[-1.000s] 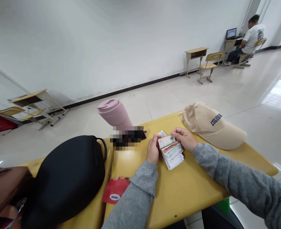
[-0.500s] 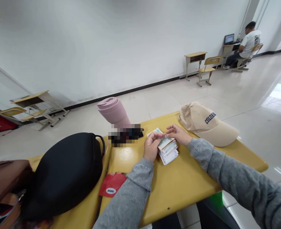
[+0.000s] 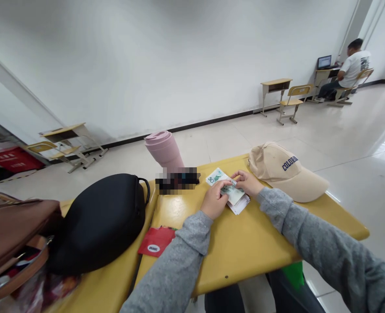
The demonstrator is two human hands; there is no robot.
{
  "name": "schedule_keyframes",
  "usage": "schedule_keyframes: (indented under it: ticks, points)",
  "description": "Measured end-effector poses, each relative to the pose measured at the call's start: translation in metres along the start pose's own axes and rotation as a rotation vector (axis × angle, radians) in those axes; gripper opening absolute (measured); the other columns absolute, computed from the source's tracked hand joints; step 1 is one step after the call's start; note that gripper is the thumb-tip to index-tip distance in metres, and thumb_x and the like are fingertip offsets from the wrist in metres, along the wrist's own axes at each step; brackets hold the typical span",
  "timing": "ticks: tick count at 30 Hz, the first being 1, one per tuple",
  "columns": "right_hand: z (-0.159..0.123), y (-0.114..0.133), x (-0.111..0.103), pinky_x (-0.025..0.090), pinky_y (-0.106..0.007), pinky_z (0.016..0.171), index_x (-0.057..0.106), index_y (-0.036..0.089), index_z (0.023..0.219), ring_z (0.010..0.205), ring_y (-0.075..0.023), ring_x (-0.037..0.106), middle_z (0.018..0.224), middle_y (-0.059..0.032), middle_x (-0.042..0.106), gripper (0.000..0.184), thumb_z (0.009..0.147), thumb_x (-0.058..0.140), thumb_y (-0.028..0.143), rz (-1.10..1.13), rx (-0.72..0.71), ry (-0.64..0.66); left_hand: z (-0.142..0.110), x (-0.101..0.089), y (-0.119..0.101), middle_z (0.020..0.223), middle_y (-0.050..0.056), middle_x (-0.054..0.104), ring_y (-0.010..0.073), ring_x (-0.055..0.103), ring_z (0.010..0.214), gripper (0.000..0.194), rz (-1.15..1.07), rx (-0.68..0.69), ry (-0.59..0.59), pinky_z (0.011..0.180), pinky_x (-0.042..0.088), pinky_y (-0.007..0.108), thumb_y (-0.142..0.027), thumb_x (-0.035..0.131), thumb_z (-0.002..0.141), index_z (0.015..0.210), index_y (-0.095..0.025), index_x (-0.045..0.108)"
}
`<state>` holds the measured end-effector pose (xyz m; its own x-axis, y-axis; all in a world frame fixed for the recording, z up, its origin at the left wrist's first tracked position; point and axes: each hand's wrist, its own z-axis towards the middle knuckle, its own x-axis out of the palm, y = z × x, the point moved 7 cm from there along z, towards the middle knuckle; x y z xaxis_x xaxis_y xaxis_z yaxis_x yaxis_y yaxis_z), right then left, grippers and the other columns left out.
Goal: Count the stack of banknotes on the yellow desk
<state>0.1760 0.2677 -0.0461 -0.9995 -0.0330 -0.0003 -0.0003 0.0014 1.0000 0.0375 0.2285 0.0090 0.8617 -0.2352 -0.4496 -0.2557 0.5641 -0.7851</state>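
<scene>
A stack of banknotes lies on the yellow desk in front of me, with a green note marked 50 sticking out at its far end and white paper edges showing at its near end. My left hand is closed over the left side of the stack, its fingers lying across the top note. From the right, my right hand grips the other side with curled fingers. The fingertips of both hands almost meet above the notes. Just beyond my right hand rests a beige cap.
A pink tumbler stands at the desk's far edge beside a blurred-out dark object. Left of my forearm lie a red packet, a black case and a brown bag. A person sits at a laptop far right.
The stack sits flatter, and its green 50 note shows more plainly. Both hands have stayed at the notes with fingers shifting slightly. My view has turned a little left.
</scene>
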Motion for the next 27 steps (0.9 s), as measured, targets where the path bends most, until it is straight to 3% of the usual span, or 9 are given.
schedule_keyframes:
  ticks: [4,8,14,20,24,27]
  points:
    - [0.001,0.0,-0.012,0.034,-0.022,0.048,0.058,0.017,0.069,0.048,-0.009,0.045,0.053,0.0047,0.053,0.017,0.055,0.051,0.011,-0.142,-0.028,-0.118,-0.003,-0.004,-0.003,0.106,0.005,0.065,0.0233,0.057,0.105,0.035,0.113,0.013,-0.058,0.095,0.04,0.038,-0.009,0.049,0.067,0.094,-0.024,0.065]
    - [-0.009,0.01,-0.012,0.035,-0.024,0.053,0.064,0.017,0.072,0.054,-0.011,0.047,0.058,0.0022,0.056,0.017,0.062,0.051,0.015,-0.43,-0.092,-0.168,-0.006,-0.004,-0.005,0.106,0.004,0.065,0.0235,0.057,0.103,0.031,0.151,0.006,-0.058,0.093,0.041,0.037,-0.012,0.05,0.07,0.094,-0.025,0.065]
    - [-0.025,0.026,-0.002,0.039,-0.027,0.066,0.066,0.019,0.078,0.067,-0.0138,0.051,0.072,-0.0014,0.058,0.017,0.068,0.052,0.017,-0.756,-0.218,-0.204,-0.012,-0.003,-0.001,0.091,0.004,0.068,0.0221,0.06,0.087,0.023,0.038,-0.068,-0.078,0.085,0.045,0.035,-0.017,0.054,0.07,0.086,-0.027,0.067]
    - [-0.036,0.026,0.002,0.041,-0.03,0.08,0.068,0.017,0.087,0.082,-0.0175,0.054,0.09,-0.0068,0.057,0.022,0.071,0.053,0.016,-0.908,-0.306,-0.224,-0.016,-0.013,-0.014,0.089,0.003,0.068,0.0216,0.06,0.086,0.017,-0.061,-0.042,-0.128,0.087,0.044,0.035,-0.023,0.057,0.071,0.084,-0.027,0.067]
    - [-0.051,0.057,0.014,0.038,-0.035,0.092,0.063,0.018,0.104,0.103,-0.0225,0.05,0.11,-0.0107,0.055,0.032,0.073,0.053,0.015,-0.993,-0.487,-0.331,-0.021,-0.056,-0.023,0.091,0.005,0.065,0.0227,0.057,0.093,0.014,-0.157,-0.02,-0.375,0.092,0.041,0.035,-0.031,0.06,0.073,0.085,-0.026,0.065]
    - [-0.042,0.089,0.045,0.035,-0.035,0.095,0.061,0.019,0.105,0.108,-0.0232,0.049,0.112,-0.0099,0.056,0.029,0.079,0.049,0.019,-1.078,-0.524,-0.223,-0.033,-0.11,-0.011,0.105,0.007,0.059,0.021,0.054,0.103,0.022,-0.19,-0.069,-0.788,0.096,0.039,0.033,-0.033,0.055,0.077,0.097,-0.023,0.057]
